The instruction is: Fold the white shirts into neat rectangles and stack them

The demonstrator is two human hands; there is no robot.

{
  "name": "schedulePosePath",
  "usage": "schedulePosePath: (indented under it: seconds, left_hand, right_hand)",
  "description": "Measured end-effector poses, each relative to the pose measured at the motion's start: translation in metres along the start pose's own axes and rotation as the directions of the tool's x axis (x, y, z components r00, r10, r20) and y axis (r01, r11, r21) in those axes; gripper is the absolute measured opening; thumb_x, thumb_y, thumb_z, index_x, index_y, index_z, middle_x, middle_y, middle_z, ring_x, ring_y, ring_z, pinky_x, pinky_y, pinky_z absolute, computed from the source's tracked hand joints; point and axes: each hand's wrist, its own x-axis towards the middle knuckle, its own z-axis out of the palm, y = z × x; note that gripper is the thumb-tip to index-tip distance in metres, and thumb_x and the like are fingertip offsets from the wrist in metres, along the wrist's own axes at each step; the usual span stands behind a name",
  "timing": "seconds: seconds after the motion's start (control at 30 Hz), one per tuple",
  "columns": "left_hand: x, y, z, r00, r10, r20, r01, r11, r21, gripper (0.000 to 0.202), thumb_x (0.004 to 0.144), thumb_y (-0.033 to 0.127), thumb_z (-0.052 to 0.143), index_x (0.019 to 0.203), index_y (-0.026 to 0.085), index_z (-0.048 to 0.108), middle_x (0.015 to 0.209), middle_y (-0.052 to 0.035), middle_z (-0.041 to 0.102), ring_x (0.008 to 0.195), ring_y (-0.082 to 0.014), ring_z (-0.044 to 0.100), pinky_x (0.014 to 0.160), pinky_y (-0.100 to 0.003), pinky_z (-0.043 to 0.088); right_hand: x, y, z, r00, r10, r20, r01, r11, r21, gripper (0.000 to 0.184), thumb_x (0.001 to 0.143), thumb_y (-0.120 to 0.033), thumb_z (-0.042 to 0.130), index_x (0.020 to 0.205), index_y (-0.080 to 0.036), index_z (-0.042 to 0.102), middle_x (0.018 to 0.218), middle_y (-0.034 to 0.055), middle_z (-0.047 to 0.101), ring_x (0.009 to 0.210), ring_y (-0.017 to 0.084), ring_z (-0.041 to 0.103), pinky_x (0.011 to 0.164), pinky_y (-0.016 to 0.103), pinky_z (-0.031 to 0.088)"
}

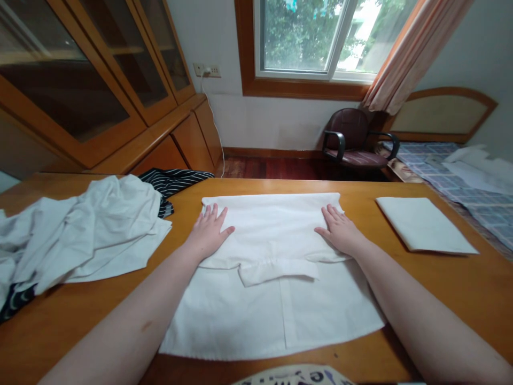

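A white garment (272, 299) lies spread flat on the wooden table (460, 289), its far part folded toward me with the collar showing at the middle. My left hand (209, 230) rests flat on the left side of the folded part, fingers spread. My right hand (340, 229) presses flat on the right side, fingers stretched out. Neither hand holds anything.
A heap of crumpled white clothes (88, 230) lies at the left, over a dark striped garment (176, 184). A folded white cloth (425, 224) sits at the right. Beyond the table are a cabinet (100, 91), an office chair (352, 141) and a bed (473, 182).
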Motion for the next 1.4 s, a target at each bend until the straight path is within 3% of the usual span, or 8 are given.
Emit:
schedulePosePath:
  seconds: [0.13, 0.27, 0.43, 0.57, 0.83, 1.13, 1.27, 1.4]
  left_hand:
    - [0.012, 0.025, -0.014, 0.998, -0.053, -0.015, 0.052, 0.998, -0.017, 0.069, 0.091, 0.056, 0.027, 0.146, 0.014, 0.034, 0.155, -0.0189, 0.019, 0.142, -0.0406, 0.007, 0.112, -0.057, 0.011]
    - [0.037, 0.076, -0.022, 0.972, 0.206, -0.112, -0.214, 0.975, -0.059, 0.057, 0.094, 0.044, 0.029, 0.147, 0.022, 0.032, 0.157, -0.0098, 0.016, 0.144, -0.0321, 0.010, 0.114, -0.052, 0.011]
    - [0.056, 0.109, -0.002, 0.958, 0.267, -0.109, -0.276, 0.958, -0.082, 0.055, 0.094, 0.037, 0.031, 0.147, 0.020, 0.032, 0.154, -0.0090, 0.028, 0.141, -0.0276, 0.023, 0.114, -0.047, 0.017]
    - [0.060, 0.076, 0.008, 0.985, 0.147, -0.091, -0.151, 0.988, -0.041, 0.067, 0.092, 0.052, 0.029, 0.148, 0.017, 0.028, 0.154, -0.0105, 0.025, 0.142, -0.0271, 0.021, 0.115, -0.044, 0.017]
    - [0.061, -0.022, 0.005, 0.986, -0.160, -0.044, 0.157, 0.985, -0.067, 0.070, 0.092, 0.048, 0.020, 0.149, 0.005, 0.021, 0.156, -0.0129, 0.016, 0.144, -0.0288, 0.013, 0.115, -0.048, 0.015]
    - [0.056, -0.025, 0.008, 0.873, -0.456, -0.176, 0.418, 0.883, -0.213, 0.091, 0.083, 0.060, 0.038, 0.144, -0.006, 0.022, 0.152, -0.0291, 0.015, 0.143, -0.0358, 0.013, 0.114, -0.049, 0.012]
    - [0.054, -0.031, 0.005, 0.890, -0.403, -0.213, 0.346, 0.901, -0.260, 0.071, 0.079, 0.054, 0.049, 0.129, 0.003, 0.049, 0.147, -0.0267, 0.033, 0.140, -0.0396, 0.018, 0.112, -0.054, 0.014]
    - [0.050, -0.037, 0.002, 0.873, -0.421, -0.246, 0.266, 0.833, -0.485, 0.062, 0.070, 0.047, 0.064, 0.121, 0.013, 0.051, 0.119, -0.0190, 0.060, 0.120, -0.0346, 0.050, 0.105, -0.051, 0.032]
  right_hand:
    - [0.005, -0.034, -0.020, 0.997, -0.066, -0.037, 0.068, 0.996, 0.059, 0.079, 0.086, -0.059, 0.045, 0.143, -0.006, 0.034, 0.153, 0.0229, 0.019, 0.142, 0.036, 0.011, 0.112, 0.057, 0.013]
    - [0.031, -0.087, -0.031, 0.927, -0.353, -0.129, 0.373, 0.905, 0.206, 0.070, 0.092, -0.052, 0.035, 0.148, -0.012, 0.025, 0.156, 0.0152, 0.015, 0.144, 0.025, 0.012, 0.115, 0.046, 0.013]
    - [0.058, -0.118, -0.012, 0.947, -0.305, -0.103, 0.320, 0.927, 0.196, 0.069, 0.094, -0.053, 0.028, 0.147, -0.009, 0.029, 0.153, 0.0163, 0.024, 0.142, 0.027, 0.021, 0.113, 0.047, 0.016]
    - [0.058, -0.099, 0.001, 0.974, -0.211, -0.082, 0.220, 0.966, 0.138, 0.078, 0.090, -0.065, 0.027, 0.149, -0.015, 0.027, 0.155, 0.0112, 0.023, 0.143, 0.026, 0.018, 0.114, 0.044, 0.013]
    - [0.057, -0.021, -0.003, 0.997, 0.074, 0.006, -0.075, 0.993, 0.094, 0.081, 0.089, -0.063, 0.026, 0.150, -0.011, 0.019, 0.156, 0.0114, 0.016, 0.143, 0.025, 0.013, 0.115, 0.044, 0.010]
    - [0.055, 0.019, 0.002, 0.882, 0.470, -0.039, -0.456, 0.871, 0.181, 0.088, 0.088, -0.065, 0.020, 0.149, -0.003, 0.018, 0.156, 0.0199, 0.011, 0.143, 0.032, 0.008, 0.110, 0.061, 0.003]
    - [0.056, 0.023, 0.002, 0.904, 0.419, -0.084, -0.394, 0.894, 0.213, 0.076, 0.087, -0.061, 0.031, 0.143, -0.009, 0.036, 0.155, 0.0182, 0.017, 0.143, 0.034, 0.006, 0.109, 0.063, 0.000]
    - [0.056, 0.027, 0.004, 0.930, 0.305, -0.206, -0.214, 0.904, 0.369, 0.065, 0.082, -0.049, 0.052, 0.136, -0.016, 0.042, 0.154, 0.0169, 0.022, 0.141, 0.034, 0.016, 0.111, 0.060, 0.010]
